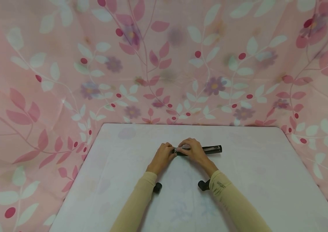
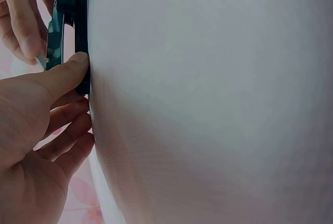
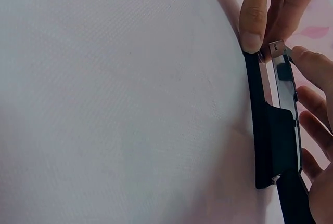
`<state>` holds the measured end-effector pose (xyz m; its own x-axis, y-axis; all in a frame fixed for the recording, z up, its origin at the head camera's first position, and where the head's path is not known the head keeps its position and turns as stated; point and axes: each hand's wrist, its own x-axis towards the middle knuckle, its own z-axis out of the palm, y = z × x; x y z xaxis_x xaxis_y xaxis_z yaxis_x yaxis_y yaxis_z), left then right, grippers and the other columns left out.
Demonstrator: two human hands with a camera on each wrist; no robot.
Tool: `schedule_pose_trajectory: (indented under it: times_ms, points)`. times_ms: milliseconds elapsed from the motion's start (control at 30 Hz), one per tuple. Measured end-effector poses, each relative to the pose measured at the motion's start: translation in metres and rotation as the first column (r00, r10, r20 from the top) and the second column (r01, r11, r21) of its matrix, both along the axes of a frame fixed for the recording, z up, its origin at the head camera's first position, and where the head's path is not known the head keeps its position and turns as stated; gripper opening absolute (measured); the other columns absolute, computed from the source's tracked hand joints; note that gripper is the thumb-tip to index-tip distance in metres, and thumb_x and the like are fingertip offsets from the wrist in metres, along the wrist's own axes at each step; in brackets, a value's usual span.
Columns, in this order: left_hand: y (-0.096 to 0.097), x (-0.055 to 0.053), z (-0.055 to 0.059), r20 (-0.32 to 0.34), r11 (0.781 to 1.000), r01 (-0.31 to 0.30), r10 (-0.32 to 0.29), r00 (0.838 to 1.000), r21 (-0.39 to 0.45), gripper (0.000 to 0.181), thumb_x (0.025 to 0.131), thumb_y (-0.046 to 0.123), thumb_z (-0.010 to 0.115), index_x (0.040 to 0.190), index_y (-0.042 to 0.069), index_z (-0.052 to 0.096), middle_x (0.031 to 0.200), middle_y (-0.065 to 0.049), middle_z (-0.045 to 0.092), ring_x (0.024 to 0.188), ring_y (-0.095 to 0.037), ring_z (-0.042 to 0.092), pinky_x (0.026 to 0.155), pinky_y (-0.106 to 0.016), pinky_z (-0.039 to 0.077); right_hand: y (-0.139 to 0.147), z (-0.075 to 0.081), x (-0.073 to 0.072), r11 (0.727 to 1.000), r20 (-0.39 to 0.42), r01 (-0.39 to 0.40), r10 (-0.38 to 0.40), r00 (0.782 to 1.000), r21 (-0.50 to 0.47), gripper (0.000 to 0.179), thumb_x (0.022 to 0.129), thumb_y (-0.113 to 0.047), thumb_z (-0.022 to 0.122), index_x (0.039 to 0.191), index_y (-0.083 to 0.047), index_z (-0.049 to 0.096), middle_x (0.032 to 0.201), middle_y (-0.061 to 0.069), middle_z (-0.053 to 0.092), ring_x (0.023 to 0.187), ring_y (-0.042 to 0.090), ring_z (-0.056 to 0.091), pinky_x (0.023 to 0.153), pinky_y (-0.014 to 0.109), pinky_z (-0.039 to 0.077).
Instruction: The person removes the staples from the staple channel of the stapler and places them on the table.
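A black stapler (image 3: 281,135) lies lengthwise on the white-covered table, its top cover (image 1: 215,149) swung back to the right. My left hand (image 1: 162,158) pinches the front end of the stapler's base, thumb on the near side, as the left wrist view shows. My right hand (image 1: 195,152) holds the raised staple magazine (image 3: 285,86), with the thumb against its metal front end and the fingers behind it. A gap shows between magazine and base. In the head view the hands hide much of the stapler's middle.
The white-covered table (image 1: 123,180) reaches to a pink floral curtain (image 1: 164,64) at the back and sides. A black wrist-camera piece (image 1: 157,188) sticks out by the left sleeve, and another black piece (image 1: 203,185) by the right sleeve.
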<state>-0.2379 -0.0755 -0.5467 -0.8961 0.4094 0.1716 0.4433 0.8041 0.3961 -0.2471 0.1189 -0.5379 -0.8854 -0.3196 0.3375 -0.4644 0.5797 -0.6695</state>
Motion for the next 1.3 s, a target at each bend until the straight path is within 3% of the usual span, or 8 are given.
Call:
schedule_pose_trajectory:
  times_ms: [267,600,733,967,1300]
  points:
    - [0.0,0.002,0.003,0.016,1.0,-0.01,0.01,1.0,0.004,0.026,0.091,0.024,0.07,0.109,0.005,0.072,0.113,-0.007,0.065,0.103,-0.023,0.058,0.093,-0.035,0.051,0.014,0.009,0.014,0.997,-0.052,0.04,-0.043,0.998,-0.059,0.018,0.082,-0.026,0.08,0.095,-0.014,0.074,0.102,0.003,0.07,0.101,0.024,0.063,0.091,0.046,0.05]
    - [-0.002,0.002,0.007,0.031,1.0,-0.022,0.022,0.999,0.013,0.027,0.092,0.024,0.07,0.11,0.004,0.072,0.112,-0.008,0.065,0.102,-0.022,0.057,0.093,-0.036,0.051,0.042,0.019,0.052,0.996,-0.154,0.038,-0.051,0.987,-0.082,0.022,0.079,-0.021,0.082,0.097,-0.012,0.074,0.102,0.003,0.071,0.099,0.02,0.064,0.085,0.041,0.053]
    - [-0.002,0.001,0.008,0.039,1.0,-0.02,0.019,0.999,0.017,0.027,0.092,0.022,0.07,0.111,0.003,0.071,0.112,-0.009,0.065,0.103,-0.024,0.057,0.093,-0.037,0.051,0.055,0.014,0.069,0.998,-0.187,0.035,-0.045,0.981,-0.058,0.021,0.077,-0.017,0.083,0.095,-0.012,0.074,0.101,0.004,0.071,0.099,0.021,0.065,0.085,0.043,0.053]
    - [-0.001,-0.001,0.006,0.026,1.0,-0.018,0.018,1.0,0.005,0.028,0.092,0.022,0.07,0.111,0.002,0.071,0.113,-0.011,0.065,0.104,-0.025,0.058,0.095,-0.037,0.051,0.076,-0.006,0.091,0.997,-0.14,0.08,-0.076,0.987,0.021,0.017,0.079,-0.017,0.082,0.094,-0.013,0.074,0.094,-0.002,0.073,0.093,0.018,0.068,0.082,0.04,0.053]
    - [0.003,0.002,0.003,0.052,1.0,-0.023,0.022,0.998,0.017,0.028,0.092,0.023,0.07,0.111,0.003,0.071,0.114,-0.009,0.065,0.106,-0.024,0.057,0.096,-0.036,0.05,0.095,-0.023,0.107,0.988,-0.098,0.125,-0.117,0.988,0.086,0.014,0.08,-0.021,0.081,0.091,-0.017,0.074,0.095,-0.003,0.07,0.094,0.016,0.064,0.083,0.04,0.052]
